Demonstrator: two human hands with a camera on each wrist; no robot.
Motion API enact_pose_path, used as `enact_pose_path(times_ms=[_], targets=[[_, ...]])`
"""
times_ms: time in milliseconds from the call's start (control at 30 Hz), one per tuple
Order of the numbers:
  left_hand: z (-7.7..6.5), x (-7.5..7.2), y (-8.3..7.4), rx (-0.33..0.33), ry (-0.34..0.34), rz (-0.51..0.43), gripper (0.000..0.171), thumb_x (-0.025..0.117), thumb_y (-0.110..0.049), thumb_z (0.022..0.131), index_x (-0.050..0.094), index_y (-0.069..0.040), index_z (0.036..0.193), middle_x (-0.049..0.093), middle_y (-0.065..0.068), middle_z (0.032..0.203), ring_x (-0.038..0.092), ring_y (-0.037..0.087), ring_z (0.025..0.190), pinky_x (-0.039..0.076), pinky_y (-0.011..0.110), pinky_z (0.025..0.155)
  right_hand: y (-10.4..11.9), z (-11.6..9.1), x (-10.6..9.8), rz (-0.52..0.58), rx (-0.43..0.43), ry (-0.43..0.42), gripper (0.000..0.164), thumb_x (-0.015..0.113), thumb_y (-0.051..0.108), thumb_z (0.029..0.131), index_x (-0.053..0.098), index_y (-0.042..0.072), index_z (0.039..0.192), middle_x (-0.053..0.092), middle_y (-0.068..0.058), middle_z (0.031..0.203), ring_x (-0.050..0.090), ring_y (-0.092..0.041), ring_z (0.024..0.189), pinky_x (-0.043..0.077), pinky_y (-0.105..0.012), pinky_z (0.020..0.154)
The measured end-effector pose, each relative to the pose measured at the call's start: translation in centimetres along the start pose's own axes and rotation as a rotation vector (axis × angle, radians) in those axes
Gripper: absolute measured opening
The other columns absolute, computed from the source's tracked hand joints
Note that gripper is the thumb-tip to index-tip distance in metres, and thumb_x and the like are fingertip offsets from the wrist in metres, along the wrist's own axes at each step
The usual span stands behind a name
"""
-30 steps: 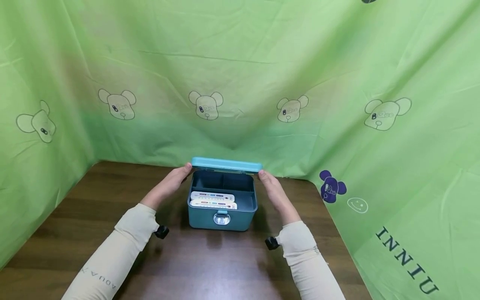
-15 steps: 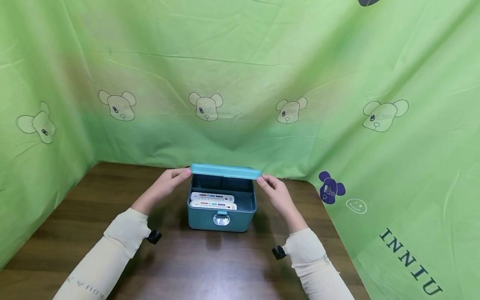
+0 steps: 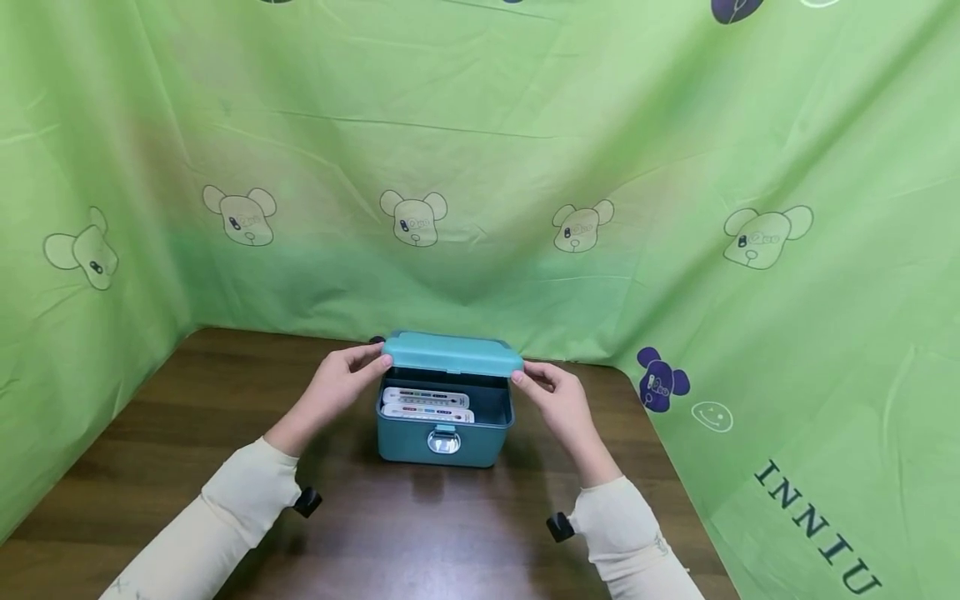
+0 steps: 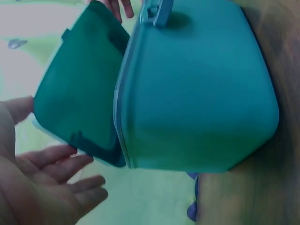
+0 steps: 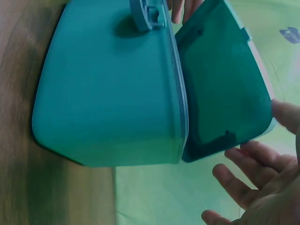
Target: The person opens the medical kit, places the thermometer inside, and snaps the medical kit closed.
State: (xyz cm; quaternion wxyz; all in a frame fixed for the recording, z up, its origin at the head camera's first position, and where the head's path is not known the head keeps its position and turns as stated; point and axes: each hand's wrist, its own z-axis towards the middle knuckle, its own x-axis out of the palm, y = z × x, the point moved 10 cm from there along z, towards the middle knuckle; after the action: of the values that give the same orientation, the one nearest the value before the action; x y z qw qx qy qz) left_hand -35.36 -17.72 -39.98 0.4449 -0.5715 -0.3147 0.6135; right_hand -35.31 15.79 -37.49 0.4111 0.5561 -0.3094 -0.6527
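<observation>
A teal storage box [image 3: 408, 444] stands on the table, its paler lid [image 3: 454, 353] tilted partway down over the hinge side. With thumb and fingers my left hand [image 3: 336, 385] pinches the lid's left front corner. The right front corner is between the thumb and fingers of my right hand [image 3: 561, 408]. Two white oblong pieces with coloured marks and a printed scale, the rear one [image 3: 426, 398] and the front one [image 3: 427, 412], lie side by side inside, near the front. A clear latch [image 3: 443, 442] is on the front wall. The lid hides the rear compartments.
The brown wooden table [image 3: 420, 542] extends around the box. Behind and at both sides hangs a green cloth [image 3: 495, 167] printed with bear heads. Its lower edge meets the table's back edge close behind the box.
The lid has swung forward and down, so its top now shows and the rear compartments are covered. Both hands moved down and slightly toward me with it. The box has stayed in place.
</observation>
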Motion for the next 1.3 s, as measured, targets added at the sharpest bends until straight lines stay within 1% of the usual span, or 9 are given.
enact_pose_path(times_ms=[200, 433, 567, 700, 867, 1000, 1100, 1233, 1300], targets=[[-0.8, -0.1, -0.6, -0.002, -0.095, 0.032, 0.068, 0.067, -0.051, 0.097, 0.056, -0.007, 0.147, 0.053, 0.015, 0.152, 0.046, 0.033, 0.144, 0.042, 0.054, 0.114, 0.0, -0.8, -0.1, -0.007, -0.008, -0.056, 0.047, 0.077, 0.037, 0.093, 0.071, 0.007, 0.128, 0.072, -0.012, 0.126, 0.064, -0.025, 0.122, 0.051, -0.043, 0.100], [-1.9, 0.2, -1.1, 0.042, -0.173, 0.013, 0.059, 0.072, -0.041, 0.096, 0.062, -0.005, 0.142, 0.059, 0.015, 0.145, 0.048, 0.032, 0.142, 0.039, 0.054, 0.115, -0.8, -1.6, -0.1, 0.008, -0.009, -0.119, 0.043, 0.079, 0.036, 0.092, 0.074, 0.010, 0.126, 0.073, -0.010, 0.124, 0.065, -0.024, 0.121, 0.051, -0.040, 0.095], [-2.5, 0.8, -0.5, 0.064, -0.210, -0.013, 0.058, 0.073, -0.038, 0.096, 0.061, -0.006, 0.142, 0.061, 0.013, 0.144, 0.050, 0.030, 0.141, 0.040, 0.053, 0.115, -1.1, -2.0, 0.0, 0.022, -0.013, -0.127, 0.043, 0.080, 0.036, 0.091, 0.074, 0.011, 0.125, 0.073, -0.007, 0.125, 0.064, -0.023, 0.122, 0.051, -0.037, 0.094], [-3.1, 1.5, 0.1, 0.085, -0.227, -0.036, 0.060, 0.074, -0.037, 0.095, 0.059, -0.005, 0.144, 0.060, 0.012, 0.145, 0.050, 0.030, 0.142, 0.040, 0.053, 0.115, -1.5, -2.4, 0.2, 0.040, -0.008, -0.132, 0.041, 0.082, 0.033, 0.089, 0.075, 0.013, 0.124, 0.073, -0.002, 0.125, 0.064, -0.019, 0.121, 0.051, -0.035, 0.092], [-3.6, 1.7, 0.4, 0.087, -0.257, -0.049, 0.062, 0.076, -0.038, 0.093, 0.060, -0.006, 0.144, 0.060, 0.009, 0.146, 0.050, 0.028, 0.142, 0.039, 0.053, 0.116, -1.8, -2.9, 0.7, 0.065, -0.022, -0.153, 0.040, 0.083, 0.032, 0.088, 0.076, 0.014, 0.123, 0.074, -0.001, 0.125, 0.064, -0.018, 0.121, 0.049, -0.042, 0.100], [-4.1, 1.9, 0.9, 0.071, -0.262, -0.061, 0.064, 0.077, -0.041, 0.092, 0.059, -0.008, 0.144, 0.058, 0.006, 0.148, 0.049, 0.027, 0.143, 0.038, 0.053, 0.117, -2.3, -3.4, 1.2, 0.097, -0.021, -0.180, 0.040, 0.083, 0.030, 0.088, 0.075, 0.012, 0.124, 0.074, -0.004, 0.123, 0.065, -0.021, 0.120, 0.047, -0.047, 0.104], [-4.3, 2.1, 1.4, 0.065, -0.269, -0.072, 0.067, 0.078, -0.043, 0.091, 0.059, -0.009, 0.145, 0.058, 0.005, 0.149, 0.048, 0.026, 0.144, 0.038, 0.053, 0.117, -2.7, -3.8, 1.6, 0.125, -0.026, -0.199, 0.039, 0.083, 0.027, 0.088, 0.075, 0.011, 0.124, 0.075, -0.006, 0.122, 0.065, -0.022, 0.119, 0.046, -0.049, 0.106], [-4.4, 2.3, 1.9, 0.069, -0.285, -0.079, 0.069, 0.079, -0.047, 0.089, 0.060, -0.011, 0.145, 0.058, 0.002, 0.149, 0.047, 0.024, 0.144, 0.037, 0.052, 0.117, -3.1, -4.1, 1.8, 0.136, -0.026, -0.216, 0.038, 0.084, 0.025, 0.088, 0.075, 0.012, 0.122, 0.074, -0.004, 0.124, 0.064, -0.021, 0.119, 0.044, -0.052, 0.109], [-4.4, 2.3, 2.0, 0.070, -0.293, -0.084, 0.069, 0.080, -0.045, 0.088, 0.060, -0.011, 0.144, 0.059, 0.002, 0.148, 0.048, 0.023, 0.143, 0.037, 0.051, 0.118, -3.2, -4.2, 1.9, 0.134, -0.020, -0.215, 0.039, 0.085, 0.025, 0.087, 0.075, 0.012, 0.122, 0.073, -0.002, 0.126, 0.064, -0.021, 0.120, 0.043, -0.053, 0.110]])
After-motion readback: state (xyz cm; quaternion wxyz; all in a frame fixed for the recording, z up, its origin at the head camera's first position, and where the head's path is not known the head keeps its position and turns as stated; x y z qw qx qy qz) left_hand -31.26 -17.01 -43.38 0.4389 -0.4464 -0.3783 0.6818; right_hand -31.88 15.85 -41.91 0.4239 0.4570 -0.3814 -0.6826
